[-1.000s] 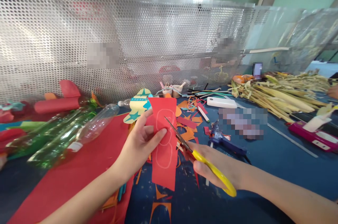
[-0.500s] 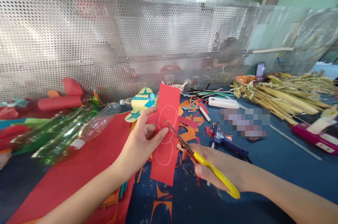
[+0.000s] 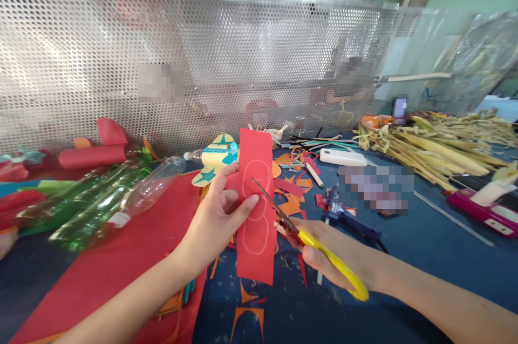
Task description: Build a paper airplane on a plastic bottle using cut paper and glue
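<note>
My left hand (image 3: 224, 214) pinches the left edge of a red paper strip (image 3: 256, 263), thumb in front and fingers behind. Pale rounded outlines are drawn on the strip, one above the other. In my right hand (image 3: 324, 252) are scissors (image 3: 329, 260) with yellow handles; my fingers are wrapped round them and partly hidden. The blades lie across the strip's face from its right edge, their tip close above my left thumb. Whether the paper is between the blades I cannot tell.
Orange and red scraps (image 3: 289, 203) litter the blue table (image 3: 437, 279). Large red paper (image 3: 154, 257) and plastic bottles (image 3: 101, 209) lie left. To the right are a blue glue gun (image 3: 352, 220), a white marker (image 3: 314, 175) and dried husks (image 3: 441, 144). A perforated metal panel (image 3: 251, 52) stands behind.
The strip's lower end has swung right, so it hangs more upright. The scissors have shifted slightly, with their tip a little higher on the strip. My left hand has hardly moved.
</note>
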`<state>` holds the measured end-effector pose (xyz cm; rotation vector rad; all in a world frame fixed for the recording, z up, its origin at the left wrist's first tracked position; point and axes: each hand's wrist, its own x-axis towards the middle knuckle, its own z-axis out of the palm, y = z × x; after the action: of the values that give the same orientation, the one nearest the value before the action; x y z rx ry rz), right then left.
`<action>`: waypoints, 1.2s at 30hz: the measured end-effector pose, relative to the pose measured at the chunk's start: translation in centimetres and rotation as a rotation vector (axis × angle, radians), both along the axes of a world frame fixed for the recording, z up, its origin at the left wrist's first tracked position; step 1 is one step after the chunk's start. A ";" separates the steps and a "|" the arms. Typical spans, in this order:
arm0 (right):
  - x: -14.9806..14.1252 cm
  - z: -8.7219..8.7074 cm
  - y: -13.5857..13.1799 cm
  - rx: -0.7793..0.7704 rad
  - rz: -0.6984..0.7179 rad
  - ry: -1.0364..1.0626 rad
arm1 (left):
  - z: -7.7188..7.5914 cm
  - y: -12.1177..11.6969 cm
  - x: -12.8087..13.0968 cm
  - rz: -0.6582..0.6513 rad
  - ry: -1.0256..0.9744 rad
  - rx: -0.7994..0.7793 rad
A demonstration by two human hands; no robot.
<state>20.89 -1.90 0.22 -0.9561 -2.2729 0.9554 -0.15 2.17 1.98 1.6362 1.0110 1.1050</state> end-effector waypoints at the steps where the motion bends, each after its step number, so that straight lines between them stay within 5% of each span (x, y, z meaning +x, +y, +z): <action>1: 0.0 -0.1 0.0 -0.001 -0.006 -0.006 | 0.0 0.0 0.0 0.000 -0.007 -0.003; 36: 0.5 -0.2 0.1 -0.025 -0.084 -0.041 | 0.5 -0.6 0.4 -0.033 -0.086 -0.031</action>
<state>21.37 -1.84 0.00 -1.0822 -2.2405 0.9386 0.20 1.54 2.44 1.5620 0.9379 1.1225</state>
